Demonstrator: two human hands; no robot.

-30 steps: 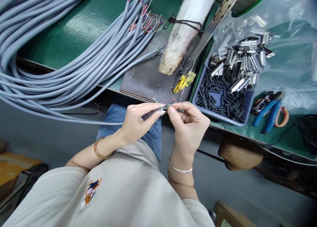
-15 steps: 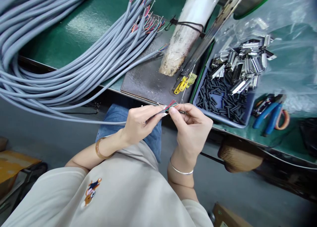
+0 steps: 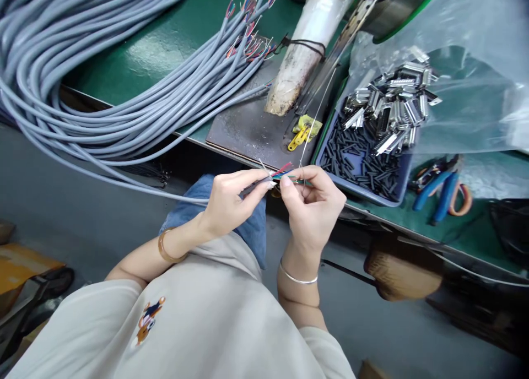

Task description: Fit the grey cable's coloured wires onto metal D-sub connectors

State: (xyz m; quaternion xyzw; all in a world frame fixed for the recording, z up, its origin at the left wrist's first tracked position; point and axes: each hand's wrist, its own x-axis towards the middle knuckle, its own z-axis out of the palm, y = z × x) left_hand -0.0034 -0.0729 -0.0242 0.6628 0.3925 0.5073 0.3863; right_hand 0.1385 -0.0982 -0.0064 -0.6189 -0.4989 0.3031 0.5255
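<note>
My left hand (image 3: 233, 200) is closed around the end of a grey cable (image 3: 185, 199), which runs off to the left into a large bundle. Thin coloured wires (image 3: 283, 171), red, blue and green among them, fan out of the cable end between my two hands. My right hand (image 3: 312, 200) pinches some of these wires between thumb and forefinger; which ones is hidden by the fingertips. A thin solder wire (image 3: 317, 112) rises from near the right fingers toward the metal stand. Both hands are held in front of the bench edge, above my lap.
Grey cables (image 3: 165, 109) with stripped ends lie across the bench at left. A dark board (image 3: 243, 125) bears a yellow clip (image 3: 300, 136) beside a plastic-wrapped roll (image 3: 297, 65). A blue tray (image 3: 399, 194) holds black sleeves and metal connectors. Blue-handled pliers (image 3: 446, 197) lie right of it.
The wires between my hands are spread differently, with the green and blue ones now drawn toward the right fingers. The camera view has shifted slightly; both hands keep their grip.
</note>
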